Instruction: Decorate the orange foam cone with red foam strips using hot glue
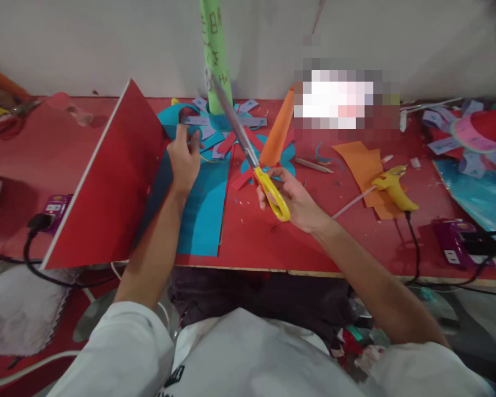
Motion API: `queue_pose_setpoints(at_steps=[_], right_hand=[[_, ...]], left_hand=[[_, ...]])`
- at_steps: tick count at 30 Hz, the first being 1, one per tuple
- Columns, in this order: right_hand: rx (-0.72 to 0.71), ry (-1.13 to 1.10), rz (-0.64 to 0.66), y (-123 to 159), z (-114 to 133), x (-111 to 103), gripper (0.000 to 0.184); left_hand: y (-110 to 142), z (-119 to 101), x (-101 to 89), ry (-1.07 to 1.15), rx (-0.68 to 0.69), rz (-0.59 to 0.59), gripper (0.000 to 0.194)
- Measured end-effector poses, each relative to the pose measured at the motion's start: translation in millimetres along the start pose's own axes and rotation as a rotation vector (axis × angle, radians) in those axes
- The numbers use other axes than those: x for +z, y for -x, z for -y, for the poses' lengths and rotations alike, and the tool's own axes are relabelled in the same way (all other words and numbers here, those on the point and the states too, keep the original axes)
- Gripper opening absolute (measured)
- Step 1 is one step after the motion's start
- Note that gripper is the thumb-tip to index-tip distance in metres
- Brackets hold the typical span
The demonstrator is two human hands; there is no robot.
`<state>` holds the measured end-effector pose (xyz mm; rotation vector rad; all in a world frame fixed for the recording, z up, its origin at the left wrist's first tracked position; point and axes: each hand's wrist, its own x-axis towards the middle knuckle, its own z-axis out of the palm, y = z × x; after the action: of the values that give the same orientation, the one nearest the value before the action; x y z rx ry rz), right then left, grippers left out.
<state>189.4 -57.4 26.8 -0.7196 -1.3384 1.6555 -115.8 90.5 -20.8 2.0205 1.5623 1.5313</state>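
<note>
My right hand [300, 201] is closed round the yellow handles of a pair of scissors [248, 149], whose long metal blades point up and away to the left, closed together. My left hand [184, 160] pinches the edge of a large red sheet [107, 187] that stands tilted up off the table, white edge showing. Under it a blue paper sheet [204, 209] lies flat on the red table [273, 242]. A curved blue paper strip [176, 113] sits just beyond my left fingers.
A yellow glue gun [392, 184] lies on orange paper [361, 165] to the right, its cord running to a purple power strip [458, 242]. An orange cone [279, 132], a green tube [215, 49] and paper petal shapes stand at the back. Another purple power strip [55, 207] sits left.
</note>
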Motion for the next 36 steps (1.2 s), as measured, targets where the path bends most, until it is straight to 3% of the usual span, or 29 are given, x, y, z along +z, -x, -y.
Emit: queue_pose_setpoints(at_steps=[4,7,10,13,17,20,27,30,36], right_hand=[[0.034,-0.176,0.013,12.9,-0.3,-4.3,0.056],[0.064,-0.193,0.032,12.9,-6.3,1.9,0.048],[-0.048,-0.204,-0.043,2.7,-16.2,3.5,0.048],[-0.144,-0.174,-0.094,-8.0,-22.6,-6.9,0.062],[-0.184,-0.049,-0.08,-9.8,-25.9,-24.6,0.069],[-0.212,0.036,-0.082,-7.1,-28.0,-26.9,0.072],[-0.277,0.206,-0.434,-1.7,-29.2,-19.2,0.078],[-0.268,0.176,-0.449,-0.8,-29.0,-19.2,0.075],[-0.198,0.198,-0.349,1.0,-27.4,-16.1,0.077]], left_hand=[[8.0,-23.1,5.5,-0.097,0.059,0.031,0.059],[3.4,-36.0,16.9,0.01,0.081,0.054,0.068],[-7.4,-55.1,33.0,0.221,0.056,0.069,0.065],[-15.7,-95.0,45.4,0.41,0.058,0.066,0.059],[-19.2,-167.1,52.2,0.718,0.029,-0.003,0.052],[-19.1,-203.7,56.7,0.854,0.039,-0.011,0.052],[-12.7,-215.3,60.9,0.957,-0.103,0.254,0.035],[-13.8,-221.0,56.6,0.937,-0.12,0.277,0.034],[-14.7,-227.9,54.5,0.858,0.011,0.317,0.046]])
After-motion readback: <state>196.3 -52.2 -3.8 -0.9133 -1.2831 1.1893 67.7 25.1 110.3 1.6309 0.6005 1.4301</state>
